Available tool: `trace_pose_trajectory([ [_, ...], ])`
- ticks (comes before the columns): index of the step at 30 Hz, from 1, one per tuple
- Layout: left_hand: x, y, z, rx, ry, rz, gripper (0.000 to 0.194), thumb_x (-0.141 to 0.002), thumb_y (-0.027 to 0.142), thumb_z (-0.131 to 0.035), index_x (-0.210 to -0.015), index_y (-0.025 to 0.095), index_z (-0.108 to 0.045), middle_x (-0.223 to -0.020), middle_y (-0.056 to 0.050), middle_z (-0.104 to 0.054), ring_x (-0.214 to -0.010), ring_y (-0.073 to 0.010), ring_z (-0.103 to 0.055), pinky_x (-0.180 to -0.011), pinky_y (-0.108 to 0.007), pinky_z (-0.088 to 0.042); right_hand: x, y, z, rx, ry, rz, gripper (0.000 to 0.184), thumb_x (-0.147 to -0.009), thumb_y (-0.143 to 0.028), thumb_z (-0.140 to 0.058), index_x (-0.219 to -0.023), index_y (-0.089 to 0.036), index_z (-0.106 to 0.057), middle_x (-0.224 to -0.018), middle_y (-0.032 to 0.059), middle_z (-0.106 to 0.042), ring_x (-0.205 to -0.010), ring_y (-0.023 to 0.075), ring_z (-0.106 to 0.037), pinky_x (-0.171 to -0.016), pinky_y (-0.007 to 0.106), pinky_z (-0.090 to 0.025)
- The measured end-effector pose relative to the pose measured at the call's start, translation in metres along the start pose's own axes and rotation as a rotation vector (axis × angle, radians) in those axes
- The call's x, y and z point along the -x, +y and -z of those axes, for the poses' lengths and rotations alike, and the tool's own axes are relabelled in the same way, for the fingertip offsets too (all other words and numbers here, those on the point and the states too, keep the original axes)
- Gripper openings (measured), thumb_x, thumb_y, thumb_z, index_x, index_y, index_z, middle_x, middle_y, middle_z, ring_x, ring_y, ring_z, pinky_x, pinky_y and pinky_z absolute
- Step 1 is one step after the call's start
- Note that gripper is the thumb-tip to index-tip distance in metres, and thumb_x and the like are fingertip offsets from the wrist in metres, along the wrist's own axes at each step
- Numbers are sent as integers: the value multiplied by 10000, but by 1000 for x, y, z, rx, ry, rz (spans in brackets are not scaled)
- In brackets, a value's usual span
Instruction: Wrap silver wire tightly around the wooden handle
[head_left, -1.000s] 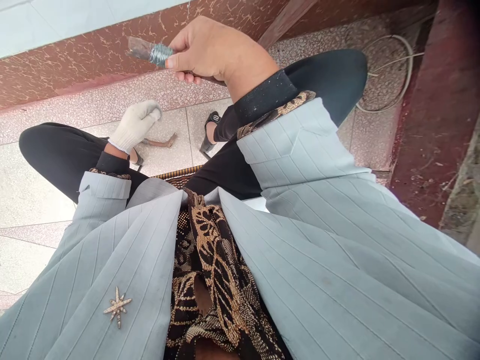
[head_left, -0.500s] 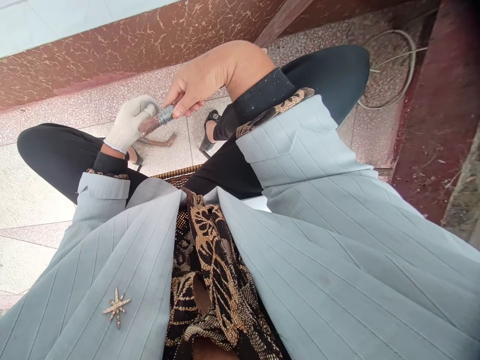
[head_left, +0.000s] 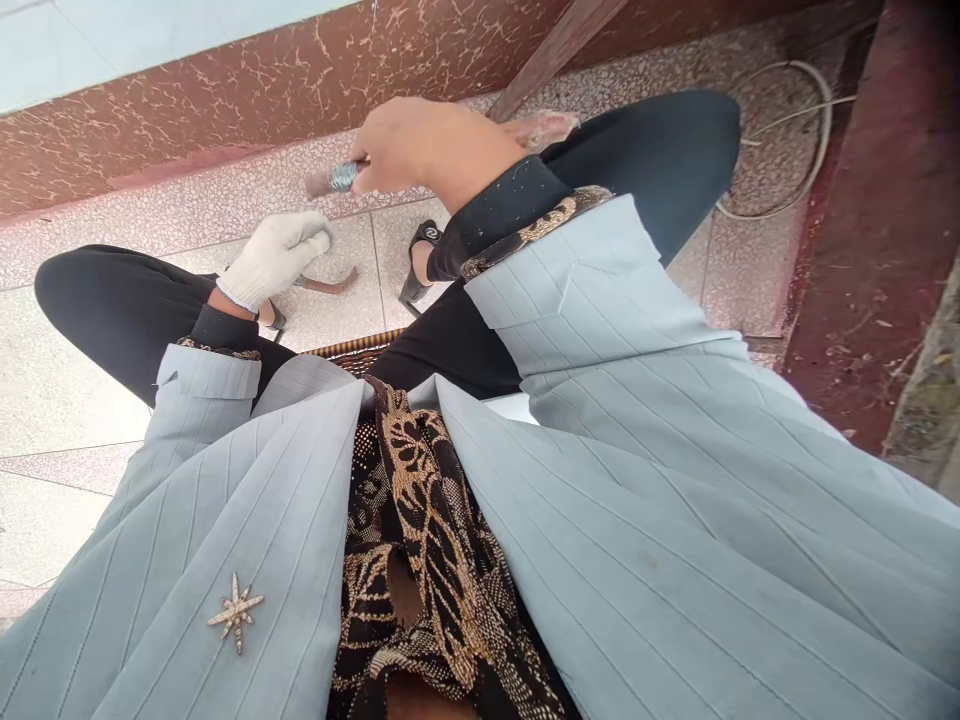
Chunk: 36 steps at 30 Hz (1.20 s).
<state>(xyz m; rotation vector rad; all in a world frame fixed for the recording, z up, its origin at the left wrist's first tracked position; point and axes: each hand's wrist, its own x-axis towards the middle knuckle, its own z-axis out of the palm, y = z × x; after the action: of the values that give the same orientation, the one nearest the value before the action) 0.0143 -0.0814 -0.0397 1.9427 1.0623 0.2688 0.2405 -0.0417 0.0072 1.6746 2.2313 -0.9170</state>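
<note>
My right hand [head_left: 435, 140], bare, is closed around a brown wooden-looking stick. A band of silvery wire [head_left: 345, 177] is wound round the stick near its blunt end [head_left: 319, 184], which sticks out left of my fingers. Past my wrist shows a rough reddish-brown piece [head_left: 544, 130]; whether it belongs to the same stick I cannot tell. My left hand [head_left: 274, 255] wears a white knitted glove with greyed fingertips. Its fingers are curled together, apart from the stick, and what they hold, if anything, is hidden. Below it a curved brown piece [head_left: 334, 285] appears against the floor tiles.
Black-trousered knees [head_left: 645, 160] spread to both sides, with a black shoe [head_left: 420, 260] between them. A brown marbled wall base [head_left: 247, 100] runs along the far side. A slanted wooden leg [head_left: 555, 55] stands there. At the right lies a coiled pale cable [head_left: 821, 140].
My right hand has drawn the wire-wound stick up and away from the gloved left hand, which held its end before. The left hand stays in nearly the same place.
</note>
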Motion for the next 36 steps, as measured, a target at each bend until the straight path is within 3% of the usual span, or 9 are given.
trace_pose_trajectory([
  [4, -4, -10, 2, 7, 90, 33, 332, -921, 599, -581, -758, 314, -626, -666, -11, -595, -812, -229, -541, -925, -458, -508, -4, -8, -13, 151, -403, 5, 347, -1032, -279, -721, -1263, -31, -792, -728, 25, -659, -793, 183, -645, -869, 356, -504],
  [11, -12, -33, 5, 98, 154, 99, 346, -884, 659, -669, -783, 330, -641, -653, 7, -629, -963, -270, -614, -973, -464, -523, 1, -4, -7, -143, -588, 258, 243, -1068, -141, -650, -1254, -44, -773, -624, -66, -588, -556, 75, -498, -654, 235, -384],
  [14, -13, -34, 5, 75, 167, 106, 393, -882, 681, -679, -741, 319, -622, -655, -10, -619, -878, -259, -616, -906, -464, -551, 12, 3, 8, -290, -450, 369, 141, -1059, -108, -651, -1045, -35, -771, -645, -50, -619, -543, 50, -516, -635, 211, -390],
  [19, -8, -23, 5, 111, 154, 76, 411, -1000, 654, -563, -819, 294, -648, -650, 0, -560, -631, -169, -467, -689, -388, -515, 23, 4, 13, -818, 87, 306, 259, -1027, -52, -585, -777, -93, -635, -614, -47, -588, -484, 43, -479, -464, 159, -362],
  [22, -3, -11, 4, 71, 22, 58, 397, -1091, 529, -492, -941, 206, -668, -667, 35, -548, -725, -100, -441, -824, -307, -490, 12, -1, 3, -1035, 296, 165, 311, -1042, -76, -587, -740, -135, -541, -549, -63, -561, -424, 58, -441, -365, 155, -293],
  [24, 0, -2, 4, 31, -67, 50, 382, -1113, 440, -470, -967, 150, -670, -664, 55, -523, -784, -79, -431, -912, -282, -458, 3, -4, -2, -907, 331, 83, 284, -1039, -115, -631, -763, -121, -565, -533, -90, -565, -415, 47, -456, -366, 129, -325],
  [29, 3, 20, 3, -98, -171, 60, 408, -1107, 293, -365, -975, 27, -646, -746, 88, -494, -867, -35, -395, -1034, -304, -386, -5, -15, -16, -322, 69, -50, 366, -967, -43, -668, -645, -70, -496, -353, -229, -160, -261, -43, -83, -357, 41, 55],
  [31, 4, 25, 4, -127, -163, 93, 438, -1100, 269, -306, -987, 0, -632, -772, 93, -489, -902, -27, -363, -1069, -322, -355, -4, -19, -24, -275, -111, -29, 302, -890, -31, -701, -644, 7, -531, -345, -242, -149, -243, -71, -41, -402, 32, 138],
  [36, 0, 9, 8, -106, -21, 168, 381, -1102, 281, -360, -1005, 26, -626, -761, 84, -497, -955, -55, -370, -1084, -335, -365, 5, -17, -24, -271, -498, 92, 440, -969, -171, -437, -934, 236, -602, -508, -219, -443, -375, -171, -383, -603, -86, -177],
])
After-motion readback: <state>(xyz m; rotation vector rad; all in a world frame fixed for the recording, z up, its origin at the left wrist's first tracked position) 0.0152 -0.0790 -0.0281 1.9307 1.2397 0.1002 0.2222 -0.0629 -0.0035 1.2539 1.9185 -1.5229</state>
